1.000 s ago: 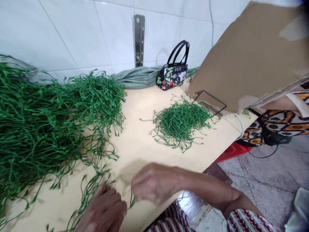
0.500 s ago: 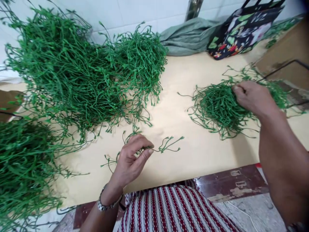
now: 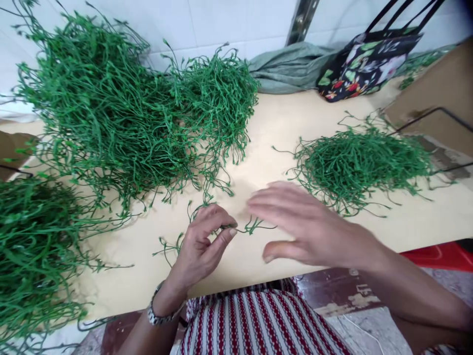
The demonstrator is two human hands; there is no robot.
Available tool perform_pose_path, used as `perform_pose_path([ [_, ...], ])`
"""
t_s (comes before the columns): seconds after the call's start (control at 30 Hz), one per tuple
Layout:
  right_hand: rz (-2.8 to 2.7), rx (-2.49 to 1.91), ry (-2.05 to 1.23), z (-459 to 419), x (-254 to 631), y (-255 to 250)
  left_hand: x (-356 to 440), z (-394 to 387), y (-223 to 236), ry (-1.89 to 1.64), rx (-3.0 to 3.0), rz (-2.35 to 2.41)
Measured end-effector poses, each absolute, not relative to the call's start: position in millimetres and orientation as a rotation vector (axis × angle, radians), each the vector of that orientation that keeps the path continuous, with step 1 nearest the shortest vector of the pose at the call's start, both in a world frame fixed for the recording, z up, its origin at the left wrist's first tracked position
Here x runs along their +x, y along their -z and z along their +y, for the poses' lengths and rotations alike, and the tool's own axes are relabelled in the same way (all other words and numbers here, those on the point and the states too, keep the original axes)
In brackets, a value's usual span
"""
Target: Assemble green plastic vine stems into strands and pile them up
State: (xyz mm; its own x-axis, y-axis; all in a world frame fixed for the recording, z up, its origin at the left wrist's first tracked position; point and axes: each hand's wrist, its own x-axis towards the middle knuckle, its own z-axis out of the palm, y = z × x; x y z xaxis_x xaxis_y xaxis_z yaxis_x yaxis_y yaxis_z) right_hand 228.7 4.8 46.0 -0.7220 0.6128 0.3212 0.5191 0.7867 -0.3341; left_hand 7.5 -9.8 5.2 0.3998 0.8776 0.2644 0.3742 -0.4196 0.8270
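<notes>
Between the thumb and forefinger of my left hand [image 3: 207, 241], closed in a pinch, are a few thin green plastic stems [image 3: 254, 226]. Their small budded tips stick out to the right, and other ends show behind the hand on the left. My right hand [image 3: 295, 222] hovers just right of those tips, somewhat blurred, thumb apart from the fingers, with nothing visible in it. Behind it lies a smaller heap of the same green stems [image 3: 362, 162] on the table's right side.
A large mound of green stems [image 3: 111, 108] fills the back left, with another pile [image 3: 29, 256] at the left edge. A floral bag [image 3: 369, 66] and grey-green cloth [image 3: 291, 66] rest against the tiled wall. A cardboard box [image 3: 436, 98] stands right, a red object [image 3: 439, 255] below the table edge.
My right hand has left the right-hand heap and moved left and toward me, up to the stem tips, with its fingers opened. My left hand keeps its pinch in nearly the same place.
</notes>
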Motion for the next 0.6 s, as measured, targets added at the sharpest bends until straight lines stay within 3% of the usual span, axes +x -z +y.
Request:
perform_pose_path([
  [0.23, -2.735, -0.823, -0.556, 4, 205, -14, 7, -10, -7, -0.874, 2.059, 1.021],
  [0.47, -2.735, -0.834, -0.451, -10, 213, -15, 0, -16, -7, -0.717, 2.438, 0.986],
  [0.6, -2.669, -0.861, -0.433, -13, 229, -17, -12, -12, -10, -0.869, 2.479, 0.912],
])
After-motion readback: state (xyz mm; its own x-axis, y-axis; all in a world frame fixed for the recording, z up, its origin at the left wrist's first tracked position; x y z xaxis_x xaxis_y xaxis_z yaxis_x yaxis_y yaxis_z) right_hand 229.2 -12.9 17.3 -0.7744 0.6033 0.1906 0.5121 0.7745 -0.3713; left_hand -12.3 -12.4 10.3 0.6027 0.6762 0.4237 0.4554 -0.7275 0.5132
